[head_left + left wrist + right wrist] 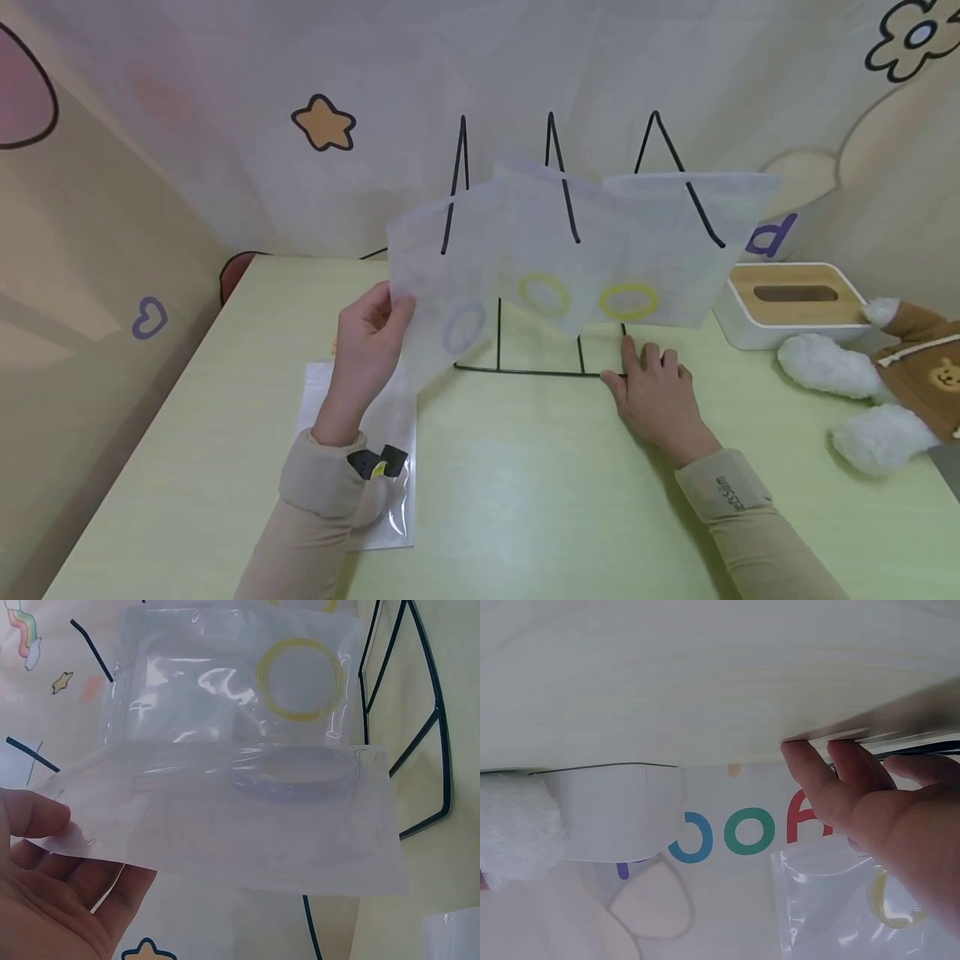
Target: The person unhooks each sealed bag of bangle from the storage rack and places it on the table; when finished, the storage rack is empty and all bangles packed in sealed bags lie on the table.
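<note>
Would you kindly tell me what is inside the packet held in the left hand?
A pale purple ring shows inside the cloudy, translucent packet. Where the left hand grips it, the thumb covers an edge; anything beneath cannot be seen.

At the lower left of the head view, you wear a beige left sleeve [292, 542] ending in a broad, thick cuff [318, 477]. On that cuff's right edge sits an angular black piece [363, 464] with a small yellow-green patch [378, 470]. Toward the lower right, your right sleeve [772, 550] is beige too, lightly creased, and its wide band [697, 485] bears small dark lettering [728, 493], set slantwise. Your left hand [366, 354] and right hand [660, 400] are bare.
</note>
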The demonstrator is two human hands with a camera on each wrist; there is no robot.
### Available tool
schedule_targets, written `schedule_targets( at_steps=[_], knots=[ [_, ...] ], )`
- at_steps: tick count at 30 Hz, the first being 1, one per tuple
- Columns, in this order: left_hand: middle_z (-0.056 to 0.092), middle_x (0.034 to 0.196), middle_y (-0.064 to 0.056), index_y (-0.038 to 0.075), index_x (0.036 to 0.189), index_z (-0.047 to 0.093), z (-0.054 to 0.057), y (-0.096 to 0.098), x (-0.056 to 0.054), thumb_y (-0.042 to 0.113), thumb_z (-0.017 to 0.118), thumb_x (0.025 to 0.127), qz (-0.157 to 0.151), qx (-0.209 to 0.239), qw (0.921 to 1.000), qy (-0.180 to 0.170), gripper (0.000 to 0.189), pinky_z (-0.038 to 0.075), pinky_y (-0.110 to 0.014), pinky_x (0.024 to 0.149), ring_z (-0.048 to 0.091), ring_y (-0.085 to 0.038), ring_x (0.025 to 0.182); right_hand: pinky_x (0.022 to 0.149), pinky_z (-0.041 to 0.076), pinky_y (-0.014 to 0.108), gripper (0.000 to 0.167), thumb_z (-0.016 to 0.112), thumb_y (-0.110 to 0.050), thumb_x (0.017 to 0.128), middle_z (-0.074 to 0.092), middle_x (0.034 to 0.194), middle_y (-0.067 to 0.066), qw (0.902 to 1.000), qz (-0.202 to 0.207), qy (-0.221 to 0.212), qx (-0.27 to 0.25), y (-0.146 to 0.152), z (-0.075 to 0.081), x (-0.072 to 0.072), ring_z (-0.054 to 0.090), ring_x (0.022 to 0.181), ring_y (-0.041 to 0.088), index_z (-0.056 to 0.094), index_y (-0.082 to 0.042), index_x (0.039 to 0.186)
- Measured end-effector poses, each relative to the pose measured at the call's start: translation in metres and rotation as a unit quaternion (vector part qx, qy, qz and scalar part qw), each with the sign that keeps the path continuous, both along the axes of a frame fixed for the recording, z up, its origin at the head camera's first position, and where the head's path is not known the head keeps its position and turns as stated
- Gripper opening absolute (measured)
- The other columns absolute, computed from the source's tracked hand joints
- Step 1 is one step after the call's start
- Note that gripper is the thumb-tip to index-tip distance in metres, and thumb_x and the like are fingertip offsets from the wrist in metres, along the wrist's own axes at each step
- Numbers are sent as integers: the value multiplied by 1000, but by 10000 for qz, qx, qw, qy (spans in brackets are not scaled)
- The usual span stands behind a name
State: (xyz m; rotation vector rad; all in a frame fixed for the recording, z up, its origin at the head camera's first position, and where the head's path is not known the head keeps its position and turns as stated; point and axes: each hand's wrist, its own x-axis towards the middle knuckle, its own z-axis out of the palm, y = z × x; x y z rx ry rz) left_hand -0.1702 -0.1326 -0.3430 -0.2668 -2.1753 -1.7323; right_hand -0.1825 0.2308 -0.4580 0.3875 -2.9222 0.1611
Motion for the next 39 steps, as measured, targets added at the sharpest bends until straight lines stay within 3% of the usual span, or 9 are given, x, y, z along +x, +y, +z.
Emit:
schedule_targets(
  at_steps=[9,16,29,39],
  knots=[
    [68,91,-15,0,115,68,4,-1,14,12,59,97,-35,-47,9999,-89,23,42,-25,63,51,-17,71,72,44,63,61,43,-41,102,46,116,34,10000,-14,-63,21,0,0,-1,44,94,53,36,4,143],
    [53,67,-9,3,102,71,2,0,26,17,61,97,140,-143,9996,-214,18,33,-25,50,43,-16,58,72,44,62,61,43,-41,102,46,116,35,10000,-10,-63,-5,0,0,-1,45,94,52,37,4,143],
    [43,56,2,-1,84,67,-4,1,46,9,64,94,186,3,9997,133,14,27,-24,45,35,-11,49,74,43,63,62,43,-42,102,46,116,34,10000,4,-57,4,1,-2,-2,44,95,53,36,4,143],
    [63,71,-10,-4,99,70,-6,-1,53,5,64,93,131,302,9995,20,12,41,-20,52,53,-10,59,75,43,63,62,42,-43,102,45,116,34,9999,-24,-111,5,1,-2,-2,44,96,53,35,3,144]
  ],
)
